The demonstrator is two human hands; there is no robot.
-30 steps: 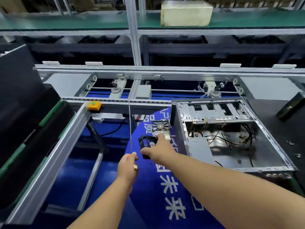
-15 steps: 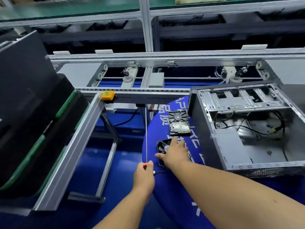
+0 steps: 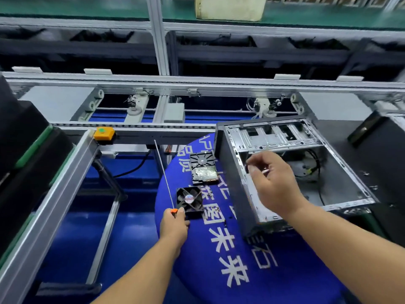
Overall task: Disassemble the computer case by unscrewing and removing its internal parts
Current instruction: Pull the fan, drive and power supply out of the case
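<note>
An open grey computer case [image 3: 232, 172] lies on its side at the right, with a drive cage and loose cables inside. On the round blue mat [image 3: 219, 260] rest a hard drive [image 3: 202, 168] and, nearer me, a black case fan [image 3: 189, 199]. My left hand [image 3: 174, 223] grips the orange handle of a long thin screwdriver [image 3: 163, 172], whose shaft points up and away. My right hand [image 3: 271, 183] hovers over the case's left wall with loosely curled fingers and nothing in it.
An aluminium conveyor frame [image 3: 153, 132] with an orange button box [image 3: 104, 133] runs behind the mat. Black trays [image 3: 26, 154] are stacked at the left. Small screws [image 3: 370, 181] lie on the dark surface right of the case. A cream box [image 3: 230, 7] sits on the upper shelf.
My right hand let go of the fan on the mat and rose to the right, over the case. My left hand kept hold of the screwdriver. The camera view shifted.
</note>
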